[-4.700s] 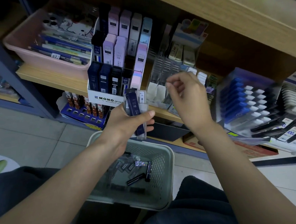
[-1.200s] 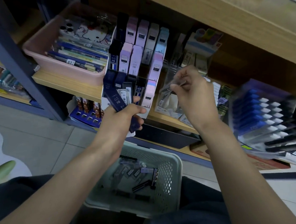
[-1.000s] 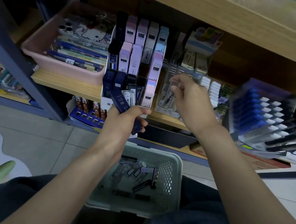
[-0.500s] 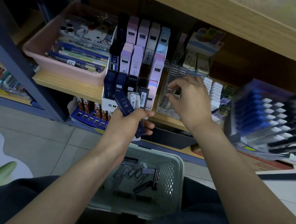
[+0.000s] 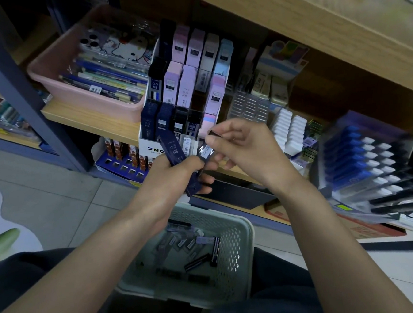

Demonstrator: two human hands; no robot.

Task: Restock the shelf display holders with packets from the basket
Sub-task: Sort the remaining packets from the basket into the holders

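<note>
A fan of dark blue packets (image 5: 173, 150) is gripped in the left hand (image 5: 175, 177), just in front of the white display holder (image 5: 148, 146) on the wooden shelf (image 5: 88, 119). One black packet (image 5: 206, 152), at the fan's right edge, is pinched by the right hand (image 5: 245, 153). Loose packets (image 5: 198, 259) are seen in the green basket (image 5: 234, 259), near, below both hands.

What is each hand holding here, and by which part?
The left hand grips a fanned bunch of dark lead packets round their lower halves. The right hand pinches one dark packet of that bunch near its top end.
</note>
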